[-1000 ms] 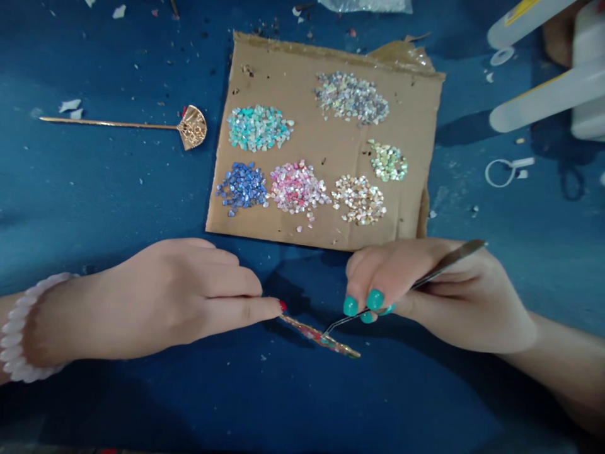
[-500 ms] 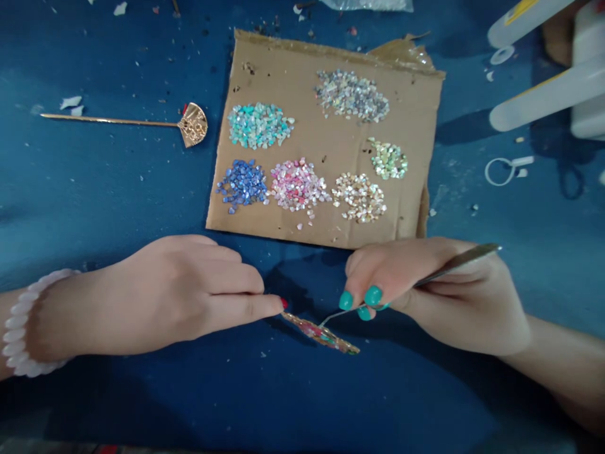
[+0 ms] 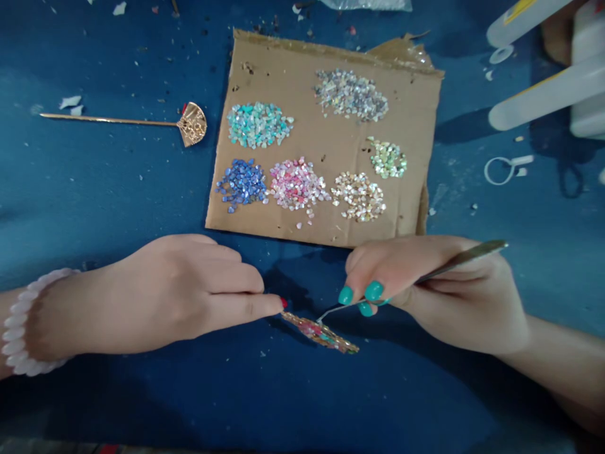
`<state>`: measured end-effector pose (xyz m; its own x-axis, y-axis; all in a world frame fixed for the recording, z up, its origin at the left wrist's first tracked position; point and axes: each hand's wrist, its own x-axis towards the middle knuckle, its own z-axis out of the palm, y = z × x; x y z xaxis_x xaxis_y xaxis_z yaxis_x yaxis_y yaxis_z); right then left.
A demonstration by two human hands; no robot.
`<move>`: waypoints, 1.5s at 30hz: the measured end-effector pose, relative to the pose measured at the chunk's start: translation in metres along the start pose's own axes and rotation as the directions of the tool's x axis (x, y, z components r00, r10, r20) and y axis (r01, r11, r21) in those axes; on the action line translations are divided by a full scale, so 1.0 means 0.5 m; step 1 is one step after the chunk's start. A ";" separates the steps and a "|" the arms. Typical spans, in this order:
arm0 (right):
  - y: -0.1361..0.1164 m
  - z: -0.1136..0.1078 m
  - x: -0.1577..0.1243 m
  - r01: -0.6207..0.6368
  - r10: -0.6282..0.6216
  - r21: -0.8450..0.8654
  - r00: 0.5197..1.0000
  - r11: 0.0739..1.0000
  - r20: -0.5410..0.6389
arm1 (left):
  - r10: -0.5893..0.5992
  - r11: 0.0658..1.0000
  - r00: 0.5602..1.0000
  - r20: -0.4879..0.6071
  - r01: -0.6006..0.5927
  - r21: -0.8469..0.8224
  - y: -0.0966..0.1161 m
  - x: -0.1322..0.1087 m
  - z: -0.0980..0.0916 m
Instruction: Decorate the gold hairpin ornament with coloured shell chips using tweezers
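My left hand (image 3: 189,296) pinches one end of a gold hairpin head (image 3: 326,334), which is inlaid with pink, red and teal chips. It is seen nearly edge-on, and any stem is hidden under my fingers. My right hand (image 3: 425,293), with teal nails, is closed around thin metal tweezers (image 3: 466,258). Their bent tip meets the upper edge of the hairpin head, near its pink chips; whether a chip sits at the tip is too small to tell.
Behind my hands lies a cardboard sheet (image 3: 283,75) bearing separate piles of blue, turquoise, pink, grey, cream and green shell chips. Another gold hairpin (image 3: 191,125) with a fan-shaped head rests at the left. White bottles (image 3: 543,98) and a clear ring (image 3: 500,171) are at the right.
The tweezers' tip has shifted slightly left and up along the hairpin head, while their rear end has swung a little right and up. My left hand stays practically still.
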<state>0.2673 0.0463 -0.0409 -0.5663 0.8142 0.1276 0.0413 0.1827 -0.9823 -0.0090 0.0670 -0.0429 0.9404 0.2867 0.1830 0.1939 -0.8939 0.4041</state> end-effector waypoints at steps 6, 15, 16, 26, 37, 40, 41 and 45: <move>0.001 0.000 0.001 -0.018 0.017 0.067 1.000 0.998 0.003 | 0.005 1.000 1.000 -0.001 -0.005 0.002 0.000 0.003 -0.002; 0.002 -0.012 0.003 -0.043 0.037 0.112 0.998 0.993 0.059 | -0.009 0.997 1.000 0.004 0.009 -0.071 -0.003 -0.005 -0.001; 0.002 -0.011 0.003 -0.041 0.034 0.110 0.997 0.993 0.066 | -0.011 0.998 1.000 0.008 0.012 -0.069 -0.002 -0.005 -0.001; -0.004 -0.006 0.007 -0.080 0.073 0.095 0.994 0.992 0.084 | 0.001 0.999 1.000 -0.003 -0.001 -0.037 -0.001 0.000 0.000; -0.004 0.000 0.001 -0.068 0.064 0.090 0.997 0.994 0.051 | 0.059 0.998 0.998 -0.023 -0.058 0.033 0.005 0.004 -0.003; -0.003 0.007 0.000 -0.066 0.065 0.080 0.998 0.995 0.023 | 0.082 0.995 0.996 -0.037 -0.080 0.051 0.002 0.006 -0.001; -0.002 0.009 -0.001 -0.065 0.064 0.085 0.998 0.994 0.010 | 0.090 0.994 0.995 -0.037 -0.088 0.059 0.001 0.006 -0.001; 0.002 0.018 -0.006 -0.047 0.053 0.112 0.997 0.993 -0.050 | 0.114 0.989 0.993 -0.042 -0.110 0.102 0.000 0.005 0.000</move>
<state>0.2615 0.0390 -0.0436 -0.5218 0.8491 0.0822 -0.0243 0.0815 -0.9964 -0.0066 0.0678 -0.0427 0.9437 0.1968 0.2658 0.1169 -0.9503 0.2885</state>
